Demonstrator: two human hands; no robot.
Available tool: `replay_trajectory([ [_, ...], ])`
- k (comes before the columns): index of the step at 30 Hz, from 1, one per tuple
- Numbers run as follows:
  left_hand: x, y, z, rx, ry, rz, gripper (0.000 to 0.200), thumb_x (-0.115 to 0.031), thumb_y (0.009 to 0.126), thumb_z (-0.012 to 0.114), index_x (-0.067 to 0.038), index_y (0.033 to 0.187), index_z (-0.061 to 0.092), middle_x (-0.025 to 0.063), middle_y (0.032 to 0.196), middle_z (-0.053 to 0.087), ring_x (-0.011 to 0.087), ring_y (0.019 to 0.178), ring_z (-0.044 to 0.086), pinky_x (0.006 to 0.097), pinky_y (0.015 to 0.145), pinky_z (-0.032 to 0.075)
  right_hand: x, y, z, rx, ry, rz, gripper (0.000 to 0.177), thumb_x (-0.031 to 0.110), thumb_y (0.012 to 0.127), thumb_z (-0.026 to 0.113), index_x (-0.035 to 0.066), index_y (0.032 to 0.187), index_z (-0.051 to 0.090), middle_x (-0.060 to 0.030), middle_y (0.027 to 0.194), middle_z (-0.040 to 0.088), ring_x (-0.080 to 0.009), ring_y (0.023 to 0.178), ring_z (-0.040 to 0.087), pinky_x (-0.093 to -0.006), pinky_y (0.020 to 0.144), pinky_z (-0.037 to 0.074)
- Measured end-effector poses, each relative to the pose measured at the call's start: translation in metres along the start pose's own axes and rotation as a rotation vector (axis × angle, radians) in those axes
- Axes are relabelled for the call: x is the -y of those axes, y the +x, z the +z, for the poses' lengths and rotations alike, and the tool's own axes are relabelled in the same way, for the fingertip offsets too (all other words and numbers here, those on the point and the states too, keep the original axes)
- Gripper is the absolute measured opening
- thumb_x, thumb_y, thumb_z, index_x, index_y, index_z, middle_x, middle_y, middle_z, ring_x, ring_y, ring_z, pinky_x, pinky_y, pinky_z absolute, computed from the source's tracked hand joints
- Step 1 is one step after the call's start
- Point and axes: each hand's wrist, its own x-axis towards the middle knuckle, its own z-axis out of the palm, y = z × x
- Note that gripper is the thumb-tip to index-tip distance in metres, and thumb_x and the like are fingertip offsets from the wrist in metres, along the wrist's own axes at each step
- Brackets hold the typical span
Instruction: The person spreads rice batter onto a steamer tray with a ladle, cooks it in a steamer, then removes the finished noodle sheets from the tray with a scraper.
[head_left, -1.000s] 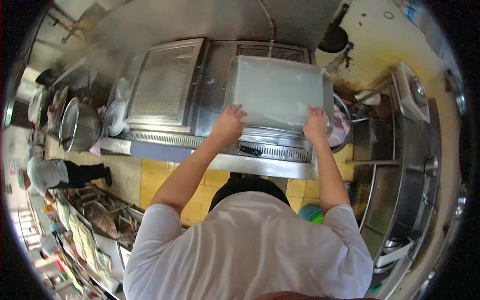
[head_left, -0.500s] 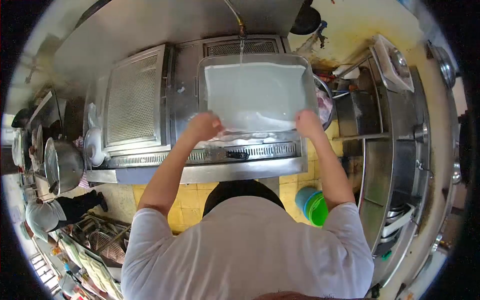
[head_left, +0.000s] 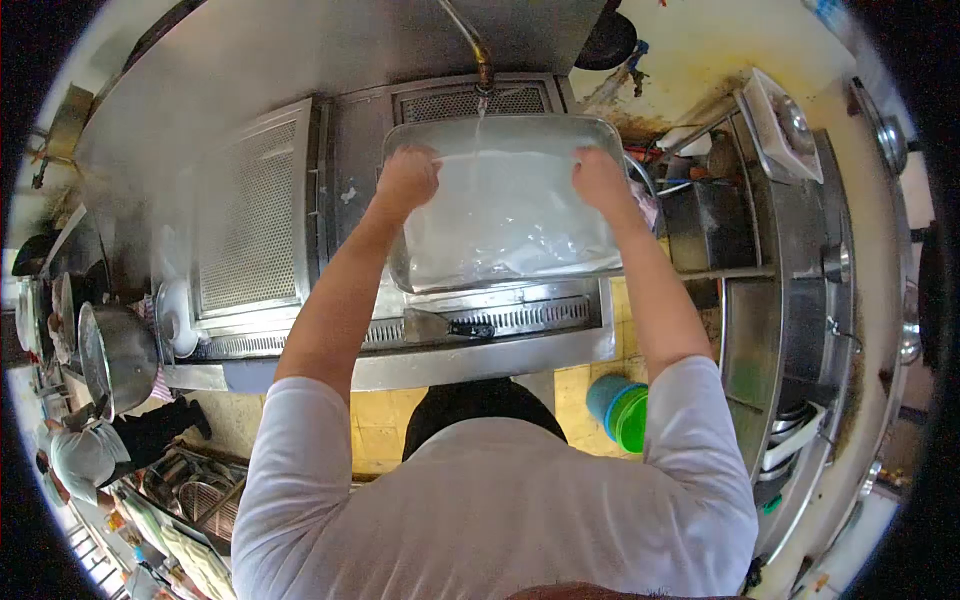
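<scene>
1. Lower left edge of the frame: another person in a light top (head_left: 80,455) bends at a counter, well apart from you.
2. Left edge: a round stainless steel pot (head_left: 112,352) sits on its side. A small white bowl (head_left: 177,315) is just right of it, at the corner of the long stainless steel sink unit (head_left: 480,355).
3. Left of centre: a perforated rectangular steel panel (head_left: 255,225) covers the left part of that unit.
4. Upper centre: your left hand (head_left: 405,180) is at the far-left corner of the large rectangular steel tray (head_left: 510,235), with its fingers curled shut over the rim in a firm grip.
5. Upper centre: the large rectangular steel tray is held up between both your hands over the right part of the sink unit, and a sheet of water lies in it. A thin stream of water (head_left: 478,112) falls from the brass-tipped tap pipe (head_left: 478,55) onto its far edge.
6. Just below the tray: a flat-bladed tool with a black handle (head_left: 452,327) lies on the slotted front ledge.
7. Right of the stream: your right hand (head_left: 598,180) holds the far-right corner, with its fingers closed on the rim like the left.
8. Lower right of centre: a green and blue plastic bucket (head_left: 622,412) stands on the yellow tiled floor (head_left: 385,415), beside your right arm.
9. Right side: a tall stainless steel shelf unit (head_left: 790,300) runs down the frame. A white rectangular dish (head_left: 785,120) rests at the upper right.
</scene>
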Motion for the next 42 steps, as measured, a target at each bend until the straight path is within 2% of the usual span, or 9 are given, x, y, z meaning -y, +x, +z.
replay_trajectory([
  [3,-0.004,0.022,-0.006,0.288,0.179,-0.077,0.025,-0.024,0.093,0.057,-0.011,0.108,0.071,0.0163,0.115,0.069,0.0368,0.115,0.063,0.0503,0.096,0.051,0.007,0.016,0.004,0.119,-0.129,0.037,0.029,0.012,0.086,0.056,0.001,0.109,0.07,-0.022,0.111,0.07,-0.0403,0.106,0.067,-0.0499,0.096,0.052],
  [10,0.015,0.027,0.007,0.38,0.187,-0.044,0.028,-0.027,0.094,0.053,-0.009,0.101,0.074,0.0148,0.107,0.072,0.0353,0.111,0.065,0.0486,0.097,0.051,-0.007,0.014,0.004,0.323,-0.487,-0.012,0.024,0.014,0.088,0.055,0.006,0.104,0.072,-0.0185,0.107,0.072,-0.0364,0.108,0.067,-0.0528,0.097,0.049],
  [17,0.032,-0.019,-0.027,-0.026,0.03,-0.002,0.019,-0.017,0.088,0.062,-0.008,0.099,0.076,0.0162,0.103,0.072,0.0369,0.099,0.068,0.0479,0.089,0.054,-0.027,-0.013,-0.044,0.162,-0.433,-0.066,0.018,0.01,0.081,0.061,0.003,0.091,0.075,-0.0212,0.103,0.072,-0.0355,0.1,0.069,-0.0438,0.09,0.054],
  [19,0.029,-0.034,-0.042,-0.174,-0.039,0.005,0.018,-0.014,0.087,0.063,-0.007,0.099,0.076,0.0162,0.103,0.072,0.0372,0.098,0.068,0.0472,0.088,0.054,-0.044,-0.025,-0.049,-0.21,0.049,-0.095,0.02,0.011,0.084,0.063,0.001,0.097,0.074,-0.0195,0.102,0.072,-0.0379,0.098,0.068,-0.0424,0.088,0.055],
  [25,-0.005,-0.09,-0.125,-0.348,-0.529,-0.156,0.018,-0.006,0.09,0.066,-0.004,0.105,0.076,0.0141,0.102,0.075,0.0236,0.089,0.071,0.0341,0.083,0.055,-0.022,-0.053,-0.147,-0.208,0.489,-0.075,0.017,0.008,0.09,0.064,0.0,0.104,0.071,-0.0114,0.094,0.072,-0.0209,0.086,0.066,-0.0317,0.081,0.051],
  [28,-0.02,-0.114,-0.161,-0.514,-0.89,-0.068,0.022,0.006,0.095,0.058,-0.001,0.106,0.076,0.0042,0.097,0.074,0.0112,0.089,0.065,0.0283,0.083,0.054,0.004,-0.068,-0.2,-0.258,0.834,-0.026,0.018,0.008,0.097,0.059,0.002,0.109,0.071,-0.0011,0.095,0.07,-0.0105,0.087,0.062,-0.0258,0.078,0.049],
  [35,-0.059,-0.165,-0.27,-0.528,-0.86,-0.122,0.023,0.0,0.095,0.062,-0.002,0.113,0.075,0.0085,0.107,0.075,0.0158,0.099,0.066,0.0312,0.092,0.052,0.035,-0.068,-0.301,-0.02,1.436,-0.218,0.024,0.002,0.093,0.058,-0.007,0.113,0.068,-0.0111,0.105,0.07,-0.018,0.093,0.066,-0.0296,0.084,0.052],
  [37,-0.072,-0.178,-0.293,-0.58,-0.865,-0.103,0.025,-0.005,0.093,0.067,-0.003,0.116,0.075,0.0078,0.105,0.075,0.0152,0.097,0.066,0.0302,0.09,0.052,0.051,-0.07,-0.324,-0.012,1.473,-0.302,0.026,0.0,0.092,0.059,-0.01,0.115,0.066,-0.0136,0.105,0.07,-0.0179,0.095,0.065,-0.0298,0.087,0.051],
  [42,-0.076,-0.207,-0.342,-0.924,-0.491,-0.044,0.022,-0.01,0.092,0.071,-0.002,0.112,0.075,0.0111,0.095,0.077,0.0141,0.085,0.069,0.0318,0.079,0.055,0.12,-0.091,-0.377,-0.332,0.857,-0.356,0.025,0.003,0.093,0.063,-0.006,0.116,0.067,-0.0086,0.101,0.071,-0.0144,0.09,0.064,-0.0282,0.086,0.05],
])
